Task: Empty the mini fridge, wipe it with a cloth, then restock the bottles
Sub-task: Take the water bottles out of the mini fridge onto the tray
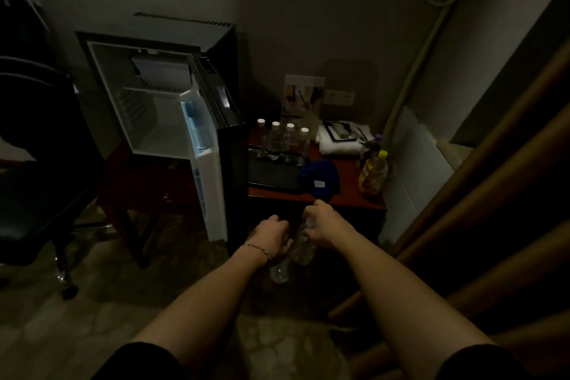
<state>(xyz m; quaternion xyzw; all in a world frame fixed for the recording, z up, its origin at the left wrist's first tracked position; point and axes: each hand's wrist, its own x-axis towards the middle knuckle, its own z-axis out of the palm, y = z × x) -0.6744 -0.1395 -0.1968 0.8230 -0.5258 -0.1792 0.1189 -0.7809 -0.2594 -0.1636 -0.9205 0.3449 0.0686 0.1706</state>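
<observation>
Fridge (154, 108) at upper left stands open, shelves bare. Four bottles (282, 140) crowd a tray (271, 177) on the surface (348, 191). Both hands, left (271, 236) and right (320, 225), each grip a clear bottle (303, 248).

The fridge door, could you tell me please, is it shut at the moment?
No, the fridge door stands swung wide open, showing the white inside.
</observation>
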